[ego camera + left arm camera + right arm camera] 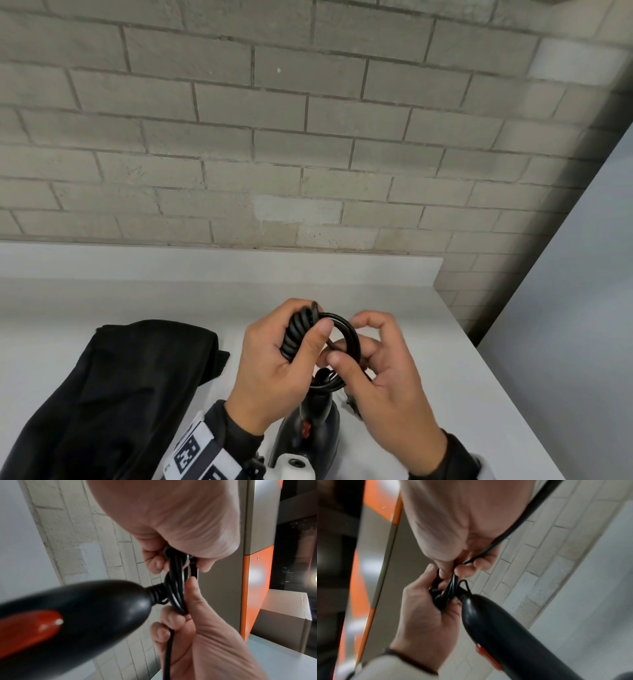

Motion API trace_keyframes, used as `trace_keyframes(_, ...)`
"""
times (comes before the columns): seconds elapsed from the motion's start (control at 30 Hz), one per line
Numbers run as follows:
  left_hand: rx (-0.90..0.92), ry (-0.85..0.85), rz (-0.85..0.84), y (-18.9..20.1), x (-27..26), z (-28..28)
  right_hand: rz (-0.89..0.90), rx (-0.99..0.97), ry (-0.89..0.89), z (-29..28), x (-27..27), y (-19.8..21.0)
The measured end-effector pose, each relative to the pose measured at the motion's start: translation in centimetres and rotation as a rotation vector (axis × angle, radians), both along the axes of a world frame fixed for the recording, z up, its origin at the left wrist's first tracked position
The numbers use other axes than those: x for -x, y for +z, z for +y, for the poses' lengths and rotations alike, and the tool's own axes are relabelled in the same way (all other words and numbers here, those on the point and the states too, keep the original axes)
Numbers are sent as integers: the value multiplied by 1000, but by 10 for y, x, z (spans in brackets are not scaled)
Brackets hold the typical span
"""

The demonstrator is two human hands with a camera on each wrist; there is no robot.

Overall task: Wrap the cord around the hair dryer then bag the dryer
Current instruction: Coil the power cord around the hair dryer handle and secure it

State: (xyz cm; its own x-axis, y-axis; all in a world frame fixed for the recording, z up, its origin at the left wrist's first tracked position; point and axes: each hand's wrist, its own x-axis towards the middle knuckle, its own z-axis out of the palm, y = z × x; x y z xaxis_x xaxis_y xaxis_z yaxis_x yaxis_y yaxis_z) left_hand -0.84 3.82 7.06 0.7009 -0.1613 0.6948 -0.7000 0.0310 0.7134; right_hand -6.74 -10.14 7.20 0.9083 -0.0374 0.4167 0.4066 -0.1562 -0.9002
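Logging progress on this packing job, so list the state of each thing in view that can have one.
cord: gathered into loops, held in both hands, not round the dryer
hair dryer: out of the bag, below the hands
bag: lying crumpled on the counter, dryer not in it
left hand: grips the coiled loops
right hand: pinches a loop

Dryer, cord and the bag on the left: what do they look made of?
Dryer: hard moulded plastic by the look, black and semi-gloss with soft highlights, plus a glossy red switch.
Cord: black rubber or vinyl sheath, probably; smooth with a slight sheen, and it bends into tight loops.
Bag: matte black fabric, judging by its soft folds and lack of shine; the weave is too small to tell.
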Motion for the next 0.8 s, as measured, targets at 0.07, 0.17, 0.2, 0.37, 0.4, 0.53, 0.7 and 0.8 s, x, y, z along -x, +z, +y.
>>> trace_keyframes(0.07, 15, 34, 11, -2, -1, -1, -217, 263, -270, 5, -1, -10)
trace_keyframes(0.17, 34, 77, 10, -2, -3, -1, -484, 612, -533, 8, -6, -23)
trace_keyframes(0.2, 30, 93, 0, -2, -3, 0, -483, 652, -592, 10, -7, -25)
trace_keyframes(0.37, -43, 166, -96, 0, -4, 1, -215, 671, -580, 27, 2, -10)
trace_keyframes(0.4, -53, 173, -116, 1, -5, 0, -103, 609, -524, 27, 4, -6)
trace_keyframes(0.53, -8, 175, -106, -3, -8, 2, 368, 171, -162, 16, 8, 20)
trace_keyframes(0.7, -11, 123, -151, -2, -7, 3, 654, -391, 242, -10, 12, 50)
trace_keyframes(0.8, -45, 128, -183, 0, -7, 2, 674, -488, 243, -18, 15, 52)
